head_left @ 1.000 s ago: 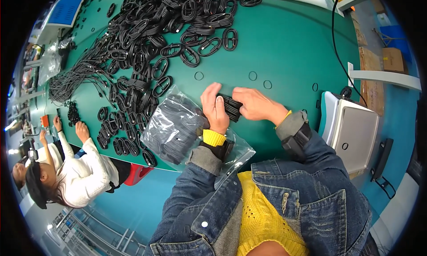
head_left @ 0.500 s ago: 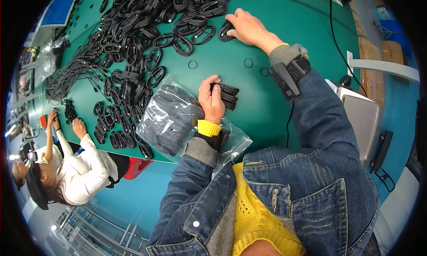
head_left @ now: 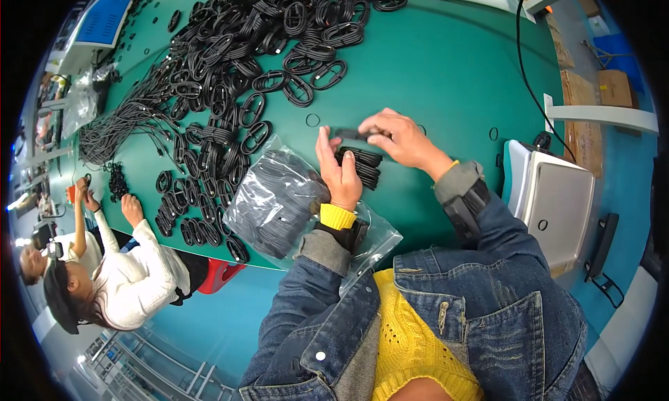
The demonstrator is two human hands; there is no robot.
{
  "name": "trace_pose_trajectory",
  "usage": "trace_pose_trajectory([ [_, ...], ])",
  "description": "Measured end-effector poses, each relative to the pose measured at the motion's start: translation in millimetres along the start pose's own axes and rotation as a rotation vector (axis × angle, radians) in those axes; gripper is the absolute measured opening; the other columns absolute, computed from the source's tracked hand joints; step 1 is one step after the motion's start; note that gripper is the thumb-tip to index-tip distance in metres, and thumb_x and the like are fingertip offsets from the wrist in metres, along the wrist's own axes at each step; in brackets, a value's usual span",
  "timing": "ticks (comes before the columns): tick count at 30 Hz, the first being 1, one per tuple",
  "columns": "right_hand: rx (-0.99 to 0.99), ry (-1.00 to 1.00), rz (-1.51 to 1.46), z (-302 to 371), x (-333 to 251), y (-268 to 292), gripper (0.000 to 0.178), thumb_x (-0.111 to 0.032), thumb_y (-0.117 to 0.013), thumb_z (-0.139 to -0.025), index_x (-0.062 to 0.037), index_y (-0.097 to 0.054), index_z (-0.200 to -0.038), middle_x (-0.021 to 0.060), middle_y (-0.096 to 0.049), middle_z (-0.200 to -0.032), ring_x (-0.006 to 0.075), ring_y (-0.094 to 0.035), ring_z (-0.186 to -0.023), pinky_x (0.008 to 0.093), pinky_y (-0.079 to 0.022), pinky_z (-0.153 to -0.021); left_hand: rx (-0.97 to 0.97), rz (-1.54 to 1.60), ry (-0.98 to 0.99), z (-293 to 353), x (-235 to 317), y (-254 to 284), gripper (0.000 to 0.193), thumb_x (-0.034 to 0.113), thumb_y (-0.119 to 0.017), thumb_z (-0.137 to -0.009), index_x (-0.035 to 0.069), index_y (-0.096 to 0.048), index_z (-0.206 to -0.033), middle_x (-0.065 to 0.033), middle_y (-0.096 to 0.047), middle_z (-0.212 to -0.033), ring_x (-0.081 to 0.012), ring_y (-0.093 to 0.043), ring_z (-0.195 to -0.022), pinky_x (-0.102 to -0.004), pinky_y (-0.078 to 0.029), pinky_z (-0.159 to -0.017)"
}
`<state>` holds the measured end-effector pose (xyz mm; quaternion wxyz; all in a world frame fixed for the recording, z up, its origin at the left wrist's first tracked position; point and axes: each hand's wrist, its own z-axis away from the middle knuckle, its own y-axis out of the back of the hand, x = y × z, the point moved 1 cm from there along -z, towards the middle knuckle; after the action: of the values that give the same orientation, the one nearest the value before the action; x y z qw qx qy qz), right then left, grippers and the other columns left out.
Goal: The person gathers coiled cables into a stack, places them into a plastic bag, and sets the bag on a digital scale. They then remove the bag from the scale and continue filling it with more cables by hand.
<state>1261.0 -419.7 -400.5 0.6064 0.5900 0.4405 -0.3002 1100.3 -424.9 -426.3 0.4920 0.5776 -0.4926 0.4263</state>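
My right hand [head_left: 408, 142] is closed on the end of a coiled black cable [head_left: 354, 133], which is blurred by motion. It holds the coil just above a row of stacked black cable coils [head_left: 364, 167] on the green table. My left hand [head_left: 340, 178] is at the left end of that row, fingers stretched up and thumb apart, the thumb against the coils. Left of this hand lies a clear plastic bag [head_left: 275, 202] packed with dark coils. The left wrist and forearm cover part of the bag.
A big heap of coiled black cables [head_left: 223, 59] spreads over the far left of the green table [head_left: 446, 66]. A thin black ring [head_left: 313, 120] lies beyond my hands. A grey tray [head_left: 561, 199] stands at the right. Two people sit at the left edge, one in a white sleeve [head_left: 143, 244].
My right hand has come back from the edge of the cable heap toward my left hand, bringing a coil. The left hand's fingers have straightened beside the stacked coils.
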Motion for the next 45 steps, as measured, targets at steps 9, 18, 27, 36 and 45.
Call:
trace_pose_trajectory([
  [9, 0.043, -0.287, -0.076, -85.0, 50.8, 23.3, 0.028, -0.023, -0.064, -0.081, -0.0031, -0.062, -0.099, 0.0066, -0.063, -0.089, 0.0163, -0.058, -0.078, 0.0316, -0.048, -0.072, -0.152, -0.142, -0.064, -1.6, -5.2, 3.6, 0.033, 0.001, -0.044, -0.079, -0.003, -0.055, -0.11, -0.0168, -0.052, -0.112, -0.0267, -0.05, -0.105, -0.0324, -0.036, -0.094],
  [18, 0.167, -0.036, 0.389, -81.3, 43.2, -2.3, 0.027, -0.018, -0.066, -0.076, -0.0049, -0.061, -0.1, 0.0112, -0.056, -0.088, 0.0288, -0.057, -0.086, 0.0371, -0.047, -0.074, -0.138, -0.116, -0.097, -0.3, -13.9, 4.7, 0.033, 0.003, -0.047, -0.077, -0.001, -0.056, -0.109, -0.017, -0.056, -0.108, -0.031, -0.052, -0.101, -0.0359, -0.037, -0.092],
  [27, 0.089, -0.049, 0.083, 19.7, 19.7, -8.5, 0.02, -0.001, -0.062, -0.075, -0.0019, -0.06, -0.094, 0.0096, -0.058, -0.096, 0.0287, -0.058, -0.083, 0.0349, -0.047, -0.074, -0.13, -0.031, -0.003, 2.0, -16.2, -3.1, 0.047, -0.002, -0.044, -0.079, -0.002, -0.044, -0.126, -0.013, -0.053, -0.108, -0.0209, -0.051, -0.098, -0.0284, -0.039, -0.089],
  [36, -0.091, -0.007, 0.22, 20.8, 2.2, 11.0, 0.022, -0.003, -0.058, -0.075, -0.001, -0.056, -0.096, 0.0137, -0.056, -0.098, 0.0345, -0.055, -0.091, 0.0398, -0.045, -0.077, -0.155, -0.216, -0.188, -7.1, -9.2, 10.7, 0.037, 0.006, -0.046, -0.078, 0.0, -0.054, -0.113, -0.0169, -0.055, -0.098, -0.0328, -0.052, -0.09, -0.0409, -0.041, -0.079],
  [45, 0.047, -0.055, 0.142, 51.0, -0.9, -13.1, 0.026, -0.007, -0.048, -0.084, 0.0021, -0.051, -0.108, 0.0201, -0.053, -0.109, 0.0355, -0.05, -0.104, 0.0393, -0.04, -0.091, -0.105, -0.339, -0.053, 4.9, 4.7, 1.8, 0.032, 0.016, -0.058, -0.079, 0.008, -0.058, -0.11, -0.0138, -0.054, -0.098, -0.0325, -0.052, -0.091, -0.0408, -0.038, -0.085],
])
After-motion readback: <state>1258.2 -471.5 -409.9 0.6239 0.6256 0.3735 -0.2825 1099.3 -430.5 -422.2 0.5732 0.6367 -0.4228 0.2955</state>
